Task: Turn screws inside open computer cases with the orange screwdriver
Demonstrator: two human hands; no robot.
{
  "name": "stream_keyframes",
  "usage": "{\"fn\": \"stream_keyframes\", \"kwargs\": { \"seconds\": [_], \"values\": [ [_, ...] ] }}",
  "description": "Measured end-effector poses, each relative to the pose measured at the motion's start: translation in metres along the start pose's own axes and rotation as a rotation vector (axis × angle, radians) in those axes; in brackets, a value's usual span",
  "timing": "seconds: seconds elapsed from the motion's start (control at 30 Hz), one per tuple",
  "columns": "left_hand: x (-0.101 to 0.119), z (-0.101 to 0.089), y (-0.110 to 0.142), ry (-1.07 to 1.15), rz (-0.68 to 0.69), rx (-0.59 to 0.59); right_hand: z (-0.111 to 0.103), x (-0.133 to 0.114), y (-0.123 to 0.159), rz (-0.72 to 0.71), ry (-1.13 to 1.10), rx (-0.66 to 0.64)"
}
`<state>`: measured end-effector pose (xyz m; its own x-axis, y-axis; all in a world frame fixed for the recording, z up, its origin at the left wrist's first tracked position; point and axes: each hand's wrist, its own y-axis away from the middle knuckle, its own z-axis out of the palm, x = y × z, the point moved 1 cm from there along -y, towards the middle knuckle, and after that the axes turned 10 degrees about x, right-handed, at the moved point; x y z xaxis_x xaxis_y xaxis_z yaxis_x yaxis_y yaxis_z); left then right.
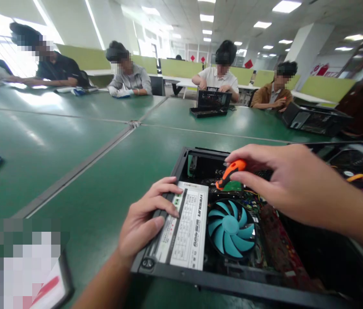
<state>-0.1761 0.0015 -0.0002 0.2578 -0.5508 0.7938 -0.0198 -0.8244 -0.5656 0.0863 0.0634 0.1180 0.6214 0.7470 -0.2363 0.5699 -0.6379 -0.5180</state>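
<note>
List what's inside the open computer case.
Visible in the case: labelled power supply, teal fan, red board, green board beneath the screwdriver. The right hand hides part of the interior; whatever lies under the fan is covered.

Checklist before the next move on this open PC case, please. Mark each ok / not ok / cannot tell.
1. Screwdriver gripped in right hand: ok.
2. Screwdriver tip seated on a screw: cannot tell, tip not distinguishable.
3. Left hand on power supply: ok.
4. Left-hand fingers off the teal fan: ok.
5. Case open, parts exposed: ok.
6. Mains cord unplugged: cannot tell, not visible.
</note>
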Motion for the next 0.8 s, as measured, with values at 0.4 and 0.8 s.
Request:
{"fn": "stream_keyframes", "kwargs": {
  "seconds": [0.4,0.8],
  "values": [
    [-0.001,0.001,0.0,-0.008,-0.033,0.019,0.064,0.011,-0.001,-0.016,-0.01,-0.286],
    [-0.006,-0.008,-0.006,-0.077,0.044,-0.044,0.02,0.024,0.002,0.113,-0.191,-0.001]
  ]
}}
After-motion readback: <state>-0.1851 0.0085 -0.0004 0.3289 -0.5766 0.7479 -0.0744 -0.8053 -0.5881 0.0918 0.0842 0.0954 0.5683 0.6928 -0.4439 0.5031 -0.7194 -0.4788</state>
